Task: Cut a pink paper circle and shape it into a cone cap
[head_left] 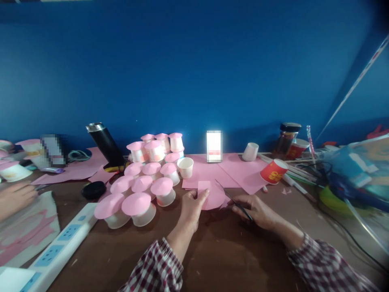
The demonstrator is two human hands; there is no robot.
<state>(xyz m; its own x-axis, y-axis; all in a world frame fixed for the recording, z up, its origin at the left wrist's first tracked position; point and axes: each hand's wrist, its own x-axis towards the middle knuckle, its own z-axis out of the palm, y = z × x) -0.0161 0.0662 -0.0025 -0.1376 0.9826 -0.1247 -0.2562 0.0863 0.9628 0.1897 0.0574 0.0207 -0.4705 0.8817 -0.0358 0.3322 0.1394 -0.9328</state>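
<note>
Two hands work pink paper [212, 194]: left hand [193, 207] fingers pinching it, right hand [258, 211] gripping scissors [234, 200] beside paper-capped cups [142, 190].

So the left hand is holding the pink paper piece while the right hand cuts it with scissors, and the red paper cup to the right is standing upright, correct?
Not quite. The head view shows the red paper cup lying tipped on its side, not upright. The rest holds: the left hand holds the pink paper piece while the right hand works the scissors at it.
</note>
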